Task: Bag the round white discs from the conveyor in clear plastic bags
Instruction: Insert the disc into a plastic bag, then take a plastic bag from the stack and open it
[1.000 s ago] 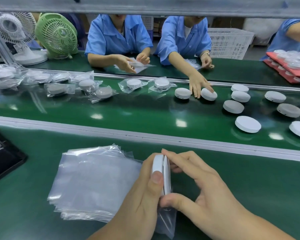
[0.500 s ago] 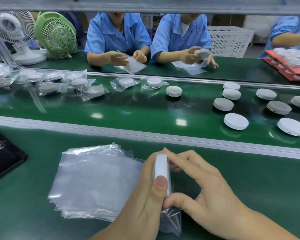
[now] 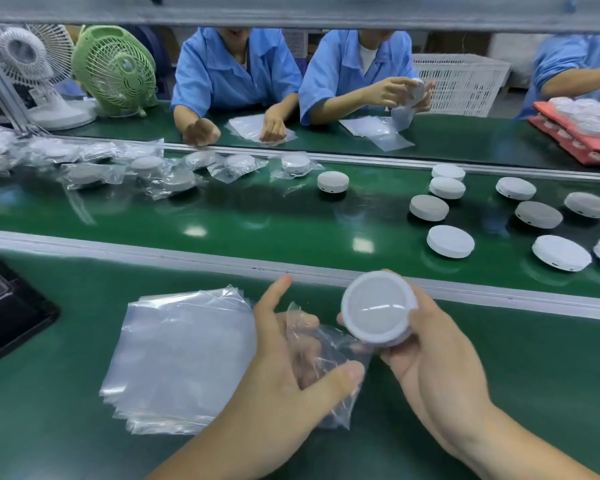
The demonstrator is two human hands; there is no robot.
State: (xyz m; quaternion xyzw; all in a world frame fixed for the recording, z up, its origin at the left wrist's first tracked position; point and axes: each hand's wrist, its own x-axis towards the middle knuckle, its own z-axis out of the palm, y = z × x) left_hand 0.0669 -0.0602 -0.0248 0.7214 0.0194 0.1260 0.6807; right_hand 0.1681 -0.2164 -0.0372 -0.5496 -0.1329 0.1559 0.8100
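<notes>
With the right hand curling its fingers round the rim of the disc, held above the counter just beside the bag pinched in the left hand, the bag's mouth likely needed spreading wide so the disc could slide in edge first

The round white plastic disc looks smooth and shiny; the thin clear plastic bag is crinkly; the green belt is glossy.

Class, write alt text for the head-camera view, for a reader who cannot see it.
A right hand holds a round white disc beside a clear plastic bag gripped by the left hand, next to a stack of bags. Behind, a green conveyor carries more discs, bare and bagged.
</notes>
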